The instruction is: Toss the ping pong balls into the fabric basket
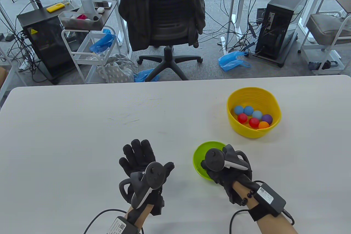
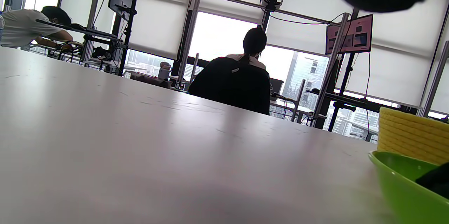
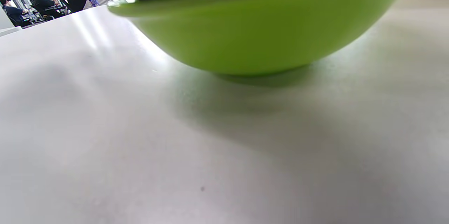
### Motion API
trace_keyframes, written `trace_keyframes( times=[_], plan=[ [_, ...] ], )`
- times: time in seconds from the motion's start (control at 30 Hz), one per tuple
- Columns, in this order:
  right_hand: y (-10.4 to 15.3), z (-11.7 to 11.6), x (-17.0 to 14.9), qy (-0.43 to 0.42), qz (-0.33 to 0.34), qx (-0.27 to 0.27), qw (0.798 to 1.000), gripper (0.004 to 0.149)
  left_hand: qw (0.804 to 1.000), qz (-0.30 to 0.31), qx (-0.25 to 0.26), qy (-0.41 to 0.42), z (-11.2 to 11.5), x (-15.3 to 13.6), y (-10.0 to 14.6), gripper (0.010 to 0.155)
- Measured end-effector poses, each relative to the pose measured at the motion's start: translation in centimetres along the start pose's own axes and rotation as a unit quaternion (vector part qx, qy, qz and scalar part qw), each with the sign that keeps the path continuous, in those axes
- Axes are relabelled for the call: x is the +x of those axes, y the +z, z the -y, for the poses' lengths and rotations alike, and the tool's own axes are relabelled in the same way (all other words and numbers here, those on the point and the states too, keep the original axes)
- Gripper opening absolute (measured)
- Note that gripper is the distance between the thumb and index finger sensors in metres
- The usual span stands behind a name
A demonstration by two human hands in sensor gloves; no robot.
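The right hand (image 1: 226,166) reaches into the green bowl (image 1: 199,155) near the surface's (image 1: 82,124) front edge; its fingers are hidden, state undeterminable. The yellow basket (image 1: 253,132), holding seven balls (image 1: 253,116), lies beyond, toward the far right corner. The left hand (image 1: 144,168) rests with fingers spread.

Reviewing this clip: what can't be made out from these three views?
- Inside of the green bowl: table view, the right hand covers it; any ball left is unseen.
- Right hand's grip: fingers hidden in all views.
- Yellow basket: cut off by the edge in both wrist views.
- Left hand: open; palm hidden.
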State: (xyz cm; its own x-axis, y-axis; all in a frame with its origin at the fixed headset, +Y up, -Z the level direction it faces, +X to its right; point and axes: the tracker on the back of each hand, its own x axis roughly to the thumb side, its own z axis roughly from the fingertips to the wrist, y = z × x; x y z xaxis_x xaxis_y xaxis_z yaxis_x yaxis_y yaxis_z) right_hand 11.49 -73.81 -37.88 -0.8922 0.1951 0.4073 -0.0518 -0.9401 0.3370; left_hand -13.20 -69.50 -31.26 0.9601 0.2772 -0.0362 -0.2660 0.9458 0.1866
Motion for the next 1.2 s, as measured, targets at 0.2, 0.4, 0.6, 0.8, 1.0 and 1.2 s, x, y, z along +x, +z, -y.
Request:
trace_keyframes(
  times=[0.2, 0.4, 0.6, 0.8, 1.0, 1.2],
  plan=[
    [0.1, 0.2, -0.2, -0.003, 0.002, -0.020, 1.000, 0.046, 1.000, 0.000, -0.003, -0.001, 0.0, 0.0, 0.0, 0.107],
    [1.2, 1.5, -0.6, -0.034, 0.013, -0.059, 0.998, 0.045, 1.000, 0.001, -0.008, 0.005, 0.1, 0.0, 0.0, 0.107],
    [3.1, 3.4, -1.4, -0.083, 0.029, -0.117, 0.989, 0.045, 1.000, 0.005, -0.011, 0.006, 0.1, 0.1, 0.0, 0.107],
    [5.0, 5.2, -3.6, -0.183, 0.039, -0.179, 0.966, 0.045, 1.000, 0.009, -0.015, 0.008, 0.3, 0.3, 0.1, 0.108],
    [6.5, 6.3, -6.3, -0.288, 0.036, -0.242, 0.926, 0.047, 1.000, 0.012, -0.017, 0.007, 0.3, 0.4, 0.1, 0.107],
    [6.9, 6.4, -9.2, -0.389, 0.021, -0.285, 0.876, 0.048, 1.000, 0.014, -0.019, 0.008, 0.4, 0.5, 0.1, 0.107]
  ],
)
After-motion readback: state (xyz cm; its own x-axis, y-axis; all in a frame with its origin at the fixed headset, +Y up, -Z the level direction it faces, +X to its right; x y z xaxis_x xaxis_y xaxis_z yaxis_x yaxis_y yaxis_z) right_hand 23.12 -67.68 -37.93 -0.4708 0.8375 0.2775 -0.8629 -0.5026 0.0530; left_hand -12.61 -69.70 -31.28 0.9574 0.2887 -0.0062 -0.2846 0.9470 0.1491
